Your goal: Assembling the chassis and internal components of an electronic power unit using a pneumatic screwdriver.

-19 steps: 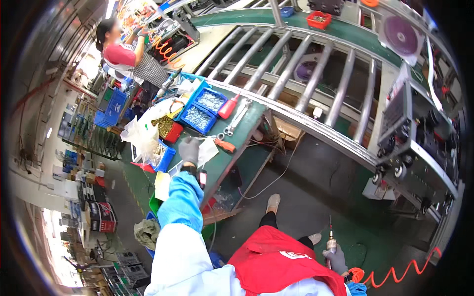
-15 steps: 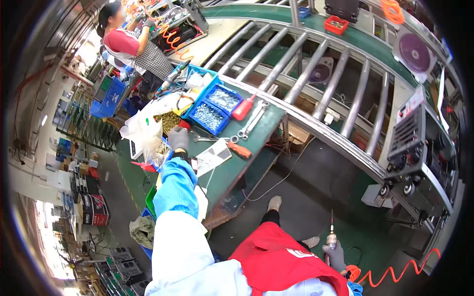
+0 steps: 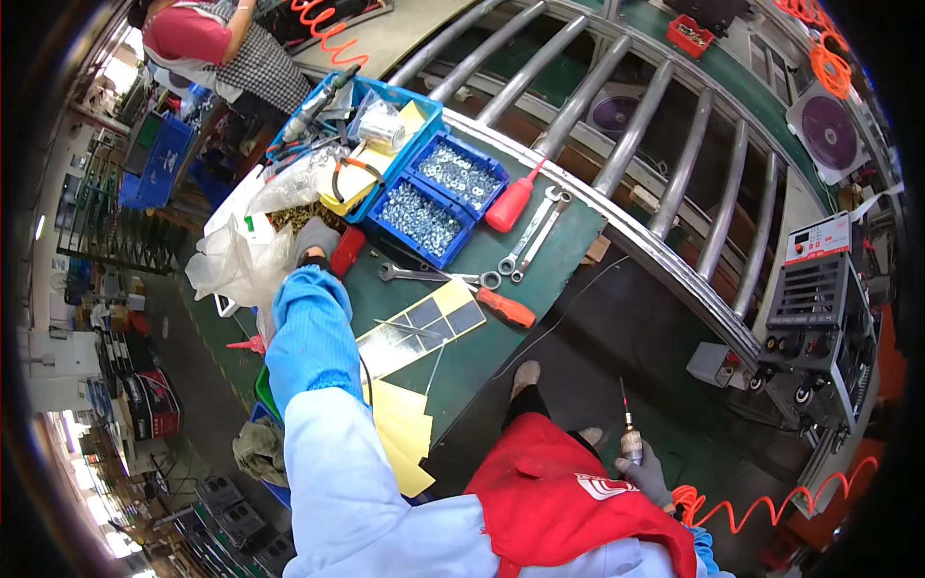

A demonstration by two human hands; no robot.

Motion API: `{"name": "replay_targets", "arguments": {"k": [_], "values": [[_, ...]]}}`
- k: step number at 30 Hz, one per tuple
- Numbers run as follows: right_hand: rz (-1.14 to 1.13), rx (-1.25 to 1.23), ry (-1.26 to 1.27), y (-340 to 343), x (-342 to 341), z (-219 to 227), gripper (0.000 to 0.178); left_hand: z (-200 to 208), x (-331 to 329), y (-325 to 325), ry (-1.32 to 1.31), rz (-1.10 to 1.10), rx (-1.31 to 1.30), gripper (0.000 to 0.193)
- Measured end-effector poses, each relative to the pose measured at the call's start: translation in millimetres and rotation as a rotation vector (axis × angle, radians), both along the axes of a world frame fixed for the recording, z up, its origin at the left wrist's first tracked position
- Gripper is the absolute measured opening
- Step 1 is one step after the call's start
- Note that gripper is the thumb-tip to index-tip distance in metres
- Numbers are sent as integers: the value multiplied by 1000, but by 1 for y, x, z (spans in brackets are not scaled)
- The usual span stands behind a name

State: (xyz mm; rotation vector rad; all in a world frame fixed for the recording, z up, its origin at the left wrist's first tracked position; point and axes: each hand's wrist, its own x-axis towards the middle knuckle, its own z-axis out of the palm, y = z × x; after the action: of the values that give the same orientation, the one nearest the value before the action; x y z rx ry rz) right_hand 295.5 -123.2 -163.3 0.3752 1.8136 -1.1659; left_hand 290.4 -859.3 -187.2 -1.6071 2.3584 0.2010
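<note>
My left hand [image 3: 316, 239], in a grey glove, reaches to a heap of brass-coloured small parts [image 3: 301, 214] on the green table; its fingertips are hidden among them. Beside it lie a clear plastic bag [image 3: 236, 265] and a red object [image 3: 348, 252], perhaps a bin wall. Low at the right, my gloved right hand [image 3: 651, 474] is closed around a power screwdriver [image 3: 630, 445], its bit pointing up and away from me. A coiled orange hose [image 3: 742, 515] runs off next to that hand.
Blue bins hold washers [image 3: 419, 220] and other small hardware [image 3: 461, 175]. Near them lie a red bottle [image 3: 514, 202], wrenches [image 3: 528, 236], an orange-handled screwdriver [image 3: 507, 308] and a label sheet [image 3: 424, 328]. A roller conveyor [image 3: 621, 144] stands beyond; another person [image 3: 217, 53] works far left.
My view has shifted closer to the table. The left hand has moved from beside the red object onto the brass-coloured parts. The right hand keeps its hold on the power screwdriver.
</note>
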Motion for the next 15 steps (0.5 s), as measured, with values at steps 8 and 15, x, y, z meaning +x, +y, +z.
{"name": "replay_targets", "arguments": {"k": [8, 15], "values": [[55, 17, 7, -15, -14, 1, 68, -11, 24, 7, 364, 73, -152, 31], [22, -76, 38, -8, -22, -4, 64, 12, 25, 13, 1407, 520, 51, 16]]}}
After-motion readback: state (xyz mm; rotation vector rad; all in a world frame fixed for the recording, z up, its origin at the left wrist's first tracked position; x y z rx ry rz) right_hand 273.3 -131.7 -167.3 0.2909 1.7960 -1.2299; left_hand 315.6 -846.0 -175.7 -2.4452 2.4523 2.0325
